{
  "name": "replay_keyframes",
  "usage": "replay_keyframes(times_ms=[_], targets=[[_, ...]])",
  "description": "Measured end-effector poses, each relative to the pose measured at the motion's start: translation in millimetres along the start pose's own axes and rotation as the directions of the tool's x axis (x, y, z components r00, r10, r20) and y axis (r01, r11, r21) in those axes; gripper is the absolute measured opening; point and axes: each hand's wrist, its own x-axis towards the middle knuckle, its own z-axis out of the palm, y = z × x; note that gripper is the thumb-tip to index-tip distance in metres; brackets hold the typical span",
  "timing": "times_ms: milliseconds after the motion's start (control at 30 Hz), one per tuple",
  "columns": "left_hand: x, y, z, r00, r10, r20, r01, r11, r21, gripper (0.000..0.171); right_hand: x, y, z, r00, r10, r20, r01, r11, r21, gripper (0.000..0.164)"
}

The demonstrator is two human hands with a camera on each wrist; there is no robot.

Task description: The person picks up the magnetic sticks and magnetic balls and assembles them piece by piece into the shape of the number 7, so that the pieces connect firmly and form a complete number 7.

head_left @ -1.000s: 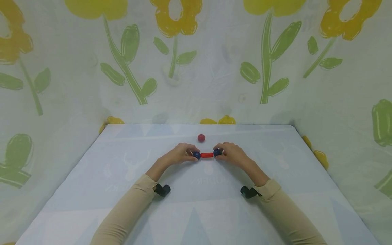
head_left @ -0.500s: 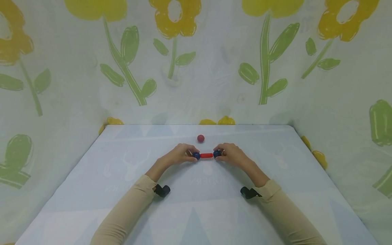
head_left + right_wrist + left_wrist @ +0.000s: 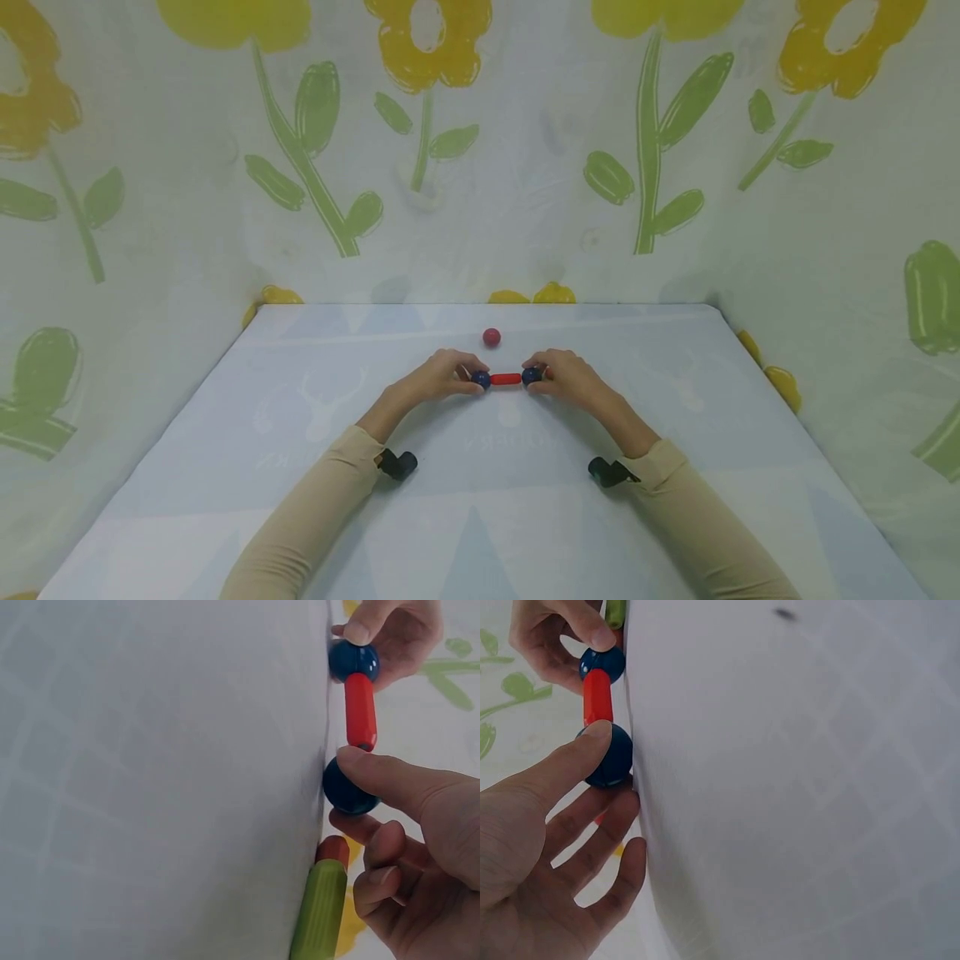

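Note:
Thumb and fingers of my left hand point(image 3: 446, 377) pinch a dark blue ball point(image 3: 613, 761). A short red rod point(image 3: 506, 379) runs from this ball toward a second dark blue ball point(image 3: 349, 789), its far end right at that ball. My right hand point(image 3: 572, 379) pinches the second ball between thumb and fingers. In the right wrist view the thumb tip covers part of that ball beside the rod's end. Both balls and the rod form a nearly straight line across the table.
A red ball point(image 3: 491, 337) lies on the white patterned table point(image 3: 495, 508), beyond the hands. In the right wrist view, a green rod point(image 3: 319, 911) with a reddish piece point(image 3: 333, 849) at its end lies by the right fingers. Flower-printed cloth point(image 3: 517, 183) encloses the table's back and sides.
The right-hand blue ball has shifted very slightly toward the person and sits more in line with the red rod. Both hands otherwise keep their place and grip.

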Motion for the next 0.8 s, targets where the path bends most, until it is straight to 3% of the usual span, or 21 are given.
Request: replay_keyframes(times_ms=[800], targets=[[2.1, -2.6, 0.7, 1.000, -0.002, 0.000, 0.002, 1.000, 0.005, 0.037, 0.1, -0.1, 0.5, 1.000, 0.014, 0.005, -0.014, 1.000, 0.014, 0.039]])
